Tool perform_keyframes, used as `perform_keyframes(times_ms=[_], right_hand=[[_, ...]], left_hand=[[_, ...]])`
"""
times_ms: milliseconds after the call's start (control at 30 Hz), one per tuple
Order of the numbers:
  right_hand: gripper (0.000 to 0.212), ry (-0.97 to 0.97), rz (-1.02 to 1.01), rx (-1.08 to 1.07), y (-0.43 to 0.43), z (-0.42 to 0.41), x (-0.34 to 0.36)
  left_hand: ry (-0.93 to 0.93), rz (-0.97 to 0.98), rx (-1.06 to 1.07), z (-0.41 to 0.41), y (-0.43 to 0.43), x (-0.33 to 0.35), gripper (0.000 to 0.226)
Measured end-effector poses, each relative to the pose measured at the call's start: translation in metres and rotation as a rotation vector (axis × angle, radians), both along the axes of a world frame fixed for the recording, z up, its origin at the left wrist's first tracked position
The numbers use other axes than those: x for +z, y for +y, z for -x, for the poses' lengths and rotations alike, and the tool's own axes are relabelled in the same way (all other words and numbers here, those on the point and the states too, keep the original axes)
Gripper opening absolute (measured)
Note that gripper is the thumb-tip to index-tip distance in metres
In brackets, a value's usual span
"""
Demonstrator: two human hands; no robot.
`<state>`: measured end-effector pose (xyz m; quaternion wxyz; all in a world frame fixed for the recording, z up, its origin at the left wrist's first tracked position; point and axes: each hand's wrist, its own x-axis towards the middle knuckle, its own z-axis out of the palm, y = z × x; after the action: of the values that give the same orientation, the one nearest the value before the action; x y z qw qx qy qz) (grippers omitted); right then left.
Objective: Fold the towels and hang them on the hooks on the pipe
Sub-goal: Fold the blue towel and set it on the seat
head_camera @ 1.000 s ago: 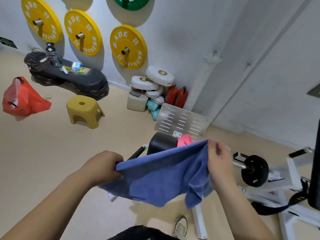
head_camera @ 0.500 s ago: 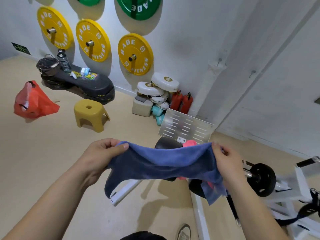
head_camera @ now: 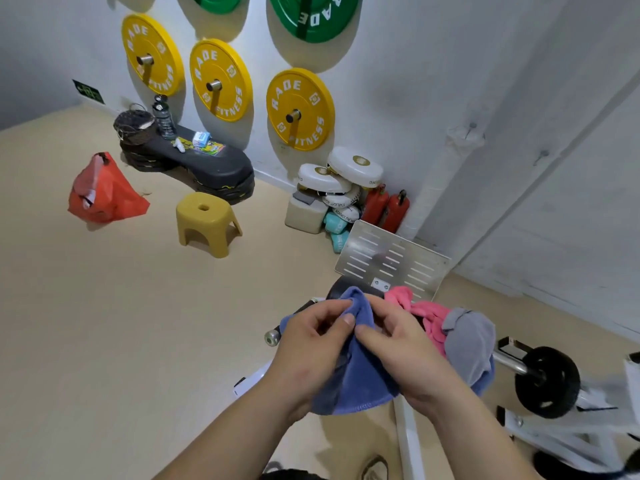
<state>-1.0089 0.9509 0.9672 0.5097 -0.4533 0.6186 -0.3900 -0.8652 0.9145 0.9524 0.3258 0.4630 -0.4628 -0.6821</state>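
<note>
Head view: your left hand (head_camera: 311,344) and right hand (head_camera: 401,344) now meet in front of you, where half a second ago they held the blue towel (head_camera: 360,382) stretched wide apart. Each grip pinches the towel's upper edge, fingertips nearly touching, and the cloth hangs doubled below them. This reads as the first fold closing. A pink towel (head_camera: 426,313) and a grey towel (head_camera: 471,341) lie bunched just behind, unfolded; hanging is not yet begun.
</note>
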Motion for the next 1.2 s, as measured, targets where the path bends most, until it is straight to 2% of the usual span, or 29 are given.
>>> perform_keyframes(times_ms=[100, 200, 333, 400, 533, 567, 700, 733, 833, 900, 967, 1033, 1200], right_hand=[[0.057, 0.075, 0.008, 0.064, 0.004, -0.005, -0.002], [0.069, 0.085, 0.064, 0.004, 0.005, -0.012, -0.006], [0.076, -0.006, 0.066, -0.089, 0.006, -0.014, -0.011], [0.067, 0.002, 0.056, -0.144, 0.008, -0.01, -0.015], [0.009, -0.062, -0.007, -0.152, 0.016, -0.007, -0.024], [0.003, -0.089, -0.006, -0.188, 0.016, -0.005, -0.027], [0.034, -0.213, 0.016, -0.396, 0.01, 0.006, -0.029], [0.036, -0.239, 0.025, -0.427, 0.008, 0.009, -0.028], [0.015, -0.17, 0.08, -0.449, 0.006, 0.017, -0.022], [0.006, -0.066, 0.114, -0.418, 0.006, 0.014, -0.019], [0.009, -0.002, 0.142, -0.373, 0.005, 0.006, -0.017], [0.014, 0.023, 0.144, -0.324, 0.005, -0.004, -0.017], [0.019, 0.1, 0.124, -0.32, 0.006, -0.012, -0.026]], left_hand=[[0.042, -0.036, 0.028, -0.001, 0.003, 0.001, 0.021], [0.037, -0.052, 0.091, 0.002, 0.004, -0.001, 0.009], [0.051, -0.101, 0.183, 0.001, -0.006, -0.005, 0.013], [0.041, -0.097, 0.238, 0.0, -0.013, -0.005, 0.014], [0.014, -0.069, 0.303, -0.003, -0.024, -0.006, 0.012], [0.016, -0.074, 0.302, -0.005, -0.025, -0.006, 0.011], [0.081, -0.233, 0.225, -0.011, -0.029, -0.01, 0.01], [0.09, -0.275, 0.181, -0.013, -0.031, -0.011, 0.013], [0.107, -0.323, 0.092, -0.016, -0.033, -0.011, 0.015], [0.049, -0.27, 0.088, -0.013, -0.03, -0.008, 0.012], [0.006, -0.199, 0.077, -0.007, -0.023, -0.003, 0.011], [0.048, -0.176, 0.065, -0.002, -0.014, -0.001, 0.014], [0.076, -0.13, -0.016, 0.0, -0.006, -0.008, 0.039]])
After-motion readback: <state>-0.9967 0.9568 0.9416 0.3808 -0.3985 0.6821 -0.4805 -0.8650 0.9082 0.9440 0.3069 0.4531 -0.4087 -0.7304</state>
